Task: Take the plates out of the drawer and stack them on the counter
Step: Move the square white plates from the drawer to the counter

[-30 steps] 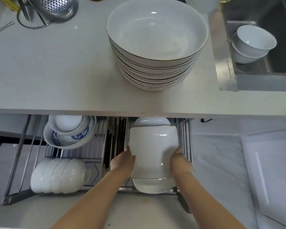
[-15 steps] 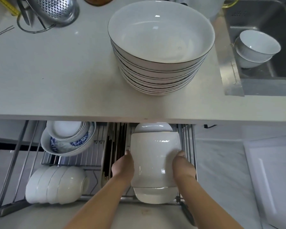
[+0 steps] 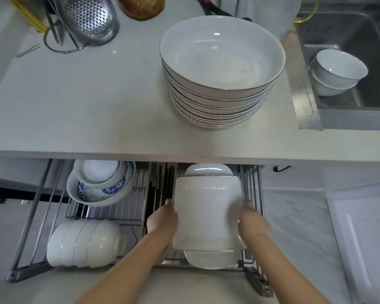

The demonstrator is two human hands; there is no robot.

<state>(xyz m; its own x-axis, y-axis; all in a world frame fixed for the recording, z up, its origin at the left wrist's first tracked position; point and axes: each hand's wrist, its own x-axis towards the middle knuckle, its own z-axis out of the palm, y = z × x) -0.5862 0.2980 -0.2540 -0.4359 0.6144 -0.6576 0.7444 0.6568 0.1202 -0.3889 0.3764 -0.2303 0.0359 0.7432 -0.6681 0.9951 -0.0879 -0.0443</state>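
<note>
Hands (image 3: 162, 222) (image 3: 253, 224) clasp square plate (image 3: 207, 213) edges

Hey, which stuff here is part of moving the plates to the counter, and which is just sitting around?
Job: square plate held by left hand and right hand; plates below; drawer; counter; stack.

Lying about: colander; blue-patterned bowl; white bowls; sink bowls.

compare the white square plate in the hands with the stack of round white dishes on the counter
The white square plate has rounded corners and is shallow; the stack of round white dishes is deep and bowl-like. The plate is a single piece held over the drawer rack between left hand and right hand; the stack rests untouched on the counter. Both are glossy white with thin dark rims.
</note>
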